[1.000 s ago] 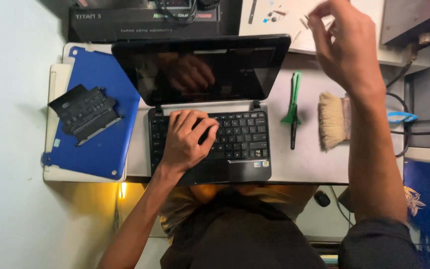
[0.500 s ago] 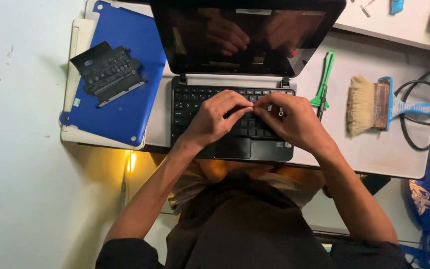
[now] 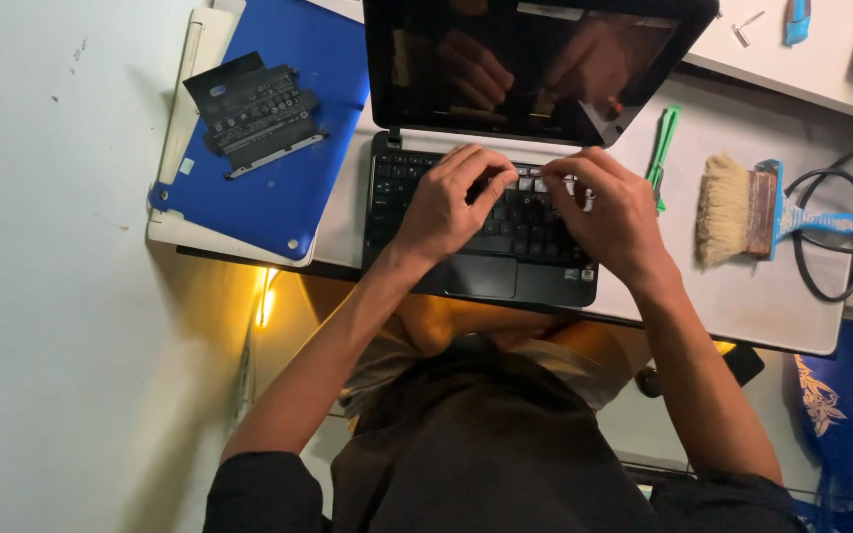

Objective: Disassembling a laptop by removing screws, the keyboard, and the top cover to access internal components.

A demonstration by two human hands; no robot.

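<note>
Your left hand point(image 3: 451, 202) and right hand point(image 3: 609, 212) both rest on the keyboard of the small black laptop point(image 3: 486, 237), fingers curled onto the upper key rows, gripping nothing you can see clearly. The laptop sits at the near edge of the white table point(image 3: 742, 296), its palm rest almost flush with that edge. Toward the left edge lies a blue cover point(image 3: 288, 188) carrying a black battery pack point(image 3: 254, 114). Toward the right edge, a green pry tool point(image 3: 661, 148) and a brush point(image 3: 733, 209) leave bare surface between them.

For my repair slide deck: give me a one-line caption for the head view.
Both hands, left hand and right hand, rest on a small black laptop's keyboard, brush beside it.
</note>
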